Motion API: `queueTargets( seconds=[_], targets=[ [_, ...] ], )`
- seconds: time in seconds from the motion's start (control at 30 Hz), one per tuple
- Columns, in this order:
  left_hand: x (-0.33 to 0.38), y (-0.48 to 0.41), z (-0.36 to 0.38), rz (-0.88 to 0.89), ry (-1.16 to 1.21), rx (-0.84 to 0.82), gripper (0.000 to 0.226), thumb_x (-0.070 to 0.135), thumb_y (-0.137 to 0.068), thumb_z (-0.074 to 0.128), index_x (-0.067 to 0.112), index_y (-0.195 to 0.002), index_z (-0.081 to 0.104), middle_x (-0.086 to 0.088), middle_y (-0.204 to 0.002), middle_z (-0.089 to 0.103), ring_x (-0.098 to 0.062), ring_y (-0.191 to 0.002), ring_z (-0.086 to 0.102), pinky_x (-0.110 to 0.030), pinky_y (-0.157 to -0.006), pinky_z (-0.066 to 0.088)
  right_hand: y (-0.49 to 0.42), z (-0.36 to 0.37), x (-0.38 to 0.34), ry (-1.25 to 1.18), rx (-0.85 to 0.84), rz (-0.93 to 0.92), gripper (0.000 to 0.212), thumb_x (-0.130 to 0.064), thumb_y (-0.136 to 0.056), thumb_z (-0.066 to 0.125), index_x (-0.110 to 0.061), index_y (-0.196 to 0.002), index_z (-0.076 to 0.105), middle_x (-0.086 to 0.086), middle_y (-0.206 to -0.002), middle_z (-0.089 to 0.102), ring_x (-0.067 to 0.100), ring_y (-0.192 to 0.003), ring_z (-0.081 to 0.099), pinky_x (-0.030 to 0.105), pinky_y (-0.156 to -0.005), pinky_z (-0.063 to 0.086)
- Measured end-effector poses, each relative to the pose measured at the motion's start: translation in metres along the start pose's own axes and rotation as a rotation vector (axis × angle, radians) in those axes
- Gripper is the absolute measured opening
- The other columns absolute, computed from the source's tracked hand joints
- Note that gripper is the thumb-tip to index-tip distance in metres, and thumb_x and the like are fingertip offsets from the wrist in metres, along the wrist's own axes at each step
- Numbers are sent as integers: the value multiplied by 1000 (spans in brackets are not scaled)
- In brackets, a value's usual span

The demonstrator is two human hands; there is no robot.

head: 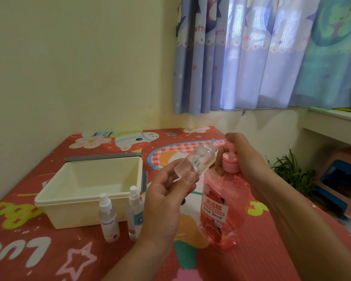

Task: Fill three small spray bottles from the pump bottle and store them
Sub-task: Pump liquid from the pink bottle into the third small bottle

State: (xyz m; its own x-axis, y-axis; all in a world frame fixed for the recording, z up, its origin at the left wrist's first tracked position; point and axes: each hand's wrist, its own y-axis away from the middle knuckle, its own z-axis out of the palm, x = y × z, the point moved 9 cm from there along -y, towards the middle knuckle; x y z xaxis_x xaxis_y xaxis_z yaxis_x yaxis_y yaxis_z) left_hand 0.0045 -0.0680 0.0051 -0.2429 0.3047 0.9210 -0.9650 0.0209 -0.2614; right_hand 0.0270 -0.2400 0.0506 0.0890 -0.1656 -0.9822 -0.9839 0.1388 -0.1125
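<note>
Nearest, upright on a red cartoon mat (272,250): two capped spray bottles, well left of the hands. Left spray bottle (108,217), mostly clear; teal-labelled spray bottle (134,211), a pinkish trace at its base. Pinched at its base by the curled left hand (166,196): a third small bottle (193,161), see-through, uncapped, tilted, neck at the pump spout. Wrapped over the pump head: right hand (244,159), atop a pink pump bottle (221,211), nearly full. Just behind the sprays: a cream bin (55,191), bare floor showing. Farthest: blue curtains (241,57).
</note>
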Motion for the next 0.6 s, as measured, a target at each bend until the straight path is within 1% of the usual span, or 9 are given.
queueTargets(
  seconds=[0.07, 0.17, 0.23, 0.33, 0.4, 0.47, 0.53, 0.6],
  targets=[
    [-1, 1, -1, -5, 2, 3, 43, 33, -71, 71, 22, -112, 68, 2, -97, 76, -15, -89, 73, -51, -98, 48, 0, 1, 0, -1, -1, 0, 55, -46, -96, 34, -4, -68, 56, 13, -54, 58, 11, -45, 55, 31, -52, 36],
    [-1, 1, -2, -11, -5, 7, 43, 32, -71, 71, 22, -113, 67, 2, -97, 76, -15, -89, 73, -50, -98, 49, 2, 0, -2, 0, 8, -1, 62, -50, -98, 34, -4, -64, 57, 12, -53, 58, 11, -44, 55, 32, -55, 38],
    [-2, 1, -3, -12, -3, 7, 42, 32, -71, 70, 22, -112, 68, 3, -98, 76, -16, -90, 73, -46, -95, 52, 3, 0, -2, 5, 12, -1, 63, -51, -98, 34, -3, -64, 58, 11, -53, 58, 10, -44, 56, 33, -57, 39],
    [-2, 1, -2, -12, 8, 2, 40, 30, -71, 71, 23, -111, 68, 3, -99, 76, -15, -91, 73, -38, -89, 53, 3, 1, -2, -10, 13, 7, 55, -45, -98, 35, -4, -68, 57, 11, -51, 57, 9, -42, 55, 33, -56, 37],
    [-2, 1, -2, -15, 12, -2, 40, 30, -71, 71, 23, -111, 68, 2, -99, 76, -16, -91, 73, -40, -92, 53, 3, 1, -2, -14, 10, 8, 54, -45, -98, 35, -4, -70, 56, 12, -52, 57, 9, -42, 55, 34, -56, 36],
    [-2, 1, -2, -14, 14, -3, 41, 31, -71, 71, 23, -111, 68, 3, -98, 76, -16, -90, 73, -42, -94, 52, 3, 1, -3, -11, 2, 1, 58, -49, -97, 35, -3, -70, 57, 12, -53, 57, 10, -44, 56, 34, -57, 37],
    [-1, 1, -1, -11, 17, -5, 42, 31, -70, 71, 22, -111, 68, 3, -97, 76, -15, -89, 73, -41, -93, 53, 4, 1, -3, 2, 4, 1, 61, -52, -98, 34, -3, -70, 58, 12, -54, 58, 10, -46, 57, 33, -58, 39],
    [-2, 1, 0, -10, 24, -8, 41, 31, -70, 71, 22, -110, 68, 3, -97, 76, -14, -90, 73, -38, -89, 53, 3, 1, -3, 5, 11, 2, 57, -48, -98, 34, -4, -70, 57, 12, -54, 58, 9, -44, 56, 33, -56, 38]
  ],
)
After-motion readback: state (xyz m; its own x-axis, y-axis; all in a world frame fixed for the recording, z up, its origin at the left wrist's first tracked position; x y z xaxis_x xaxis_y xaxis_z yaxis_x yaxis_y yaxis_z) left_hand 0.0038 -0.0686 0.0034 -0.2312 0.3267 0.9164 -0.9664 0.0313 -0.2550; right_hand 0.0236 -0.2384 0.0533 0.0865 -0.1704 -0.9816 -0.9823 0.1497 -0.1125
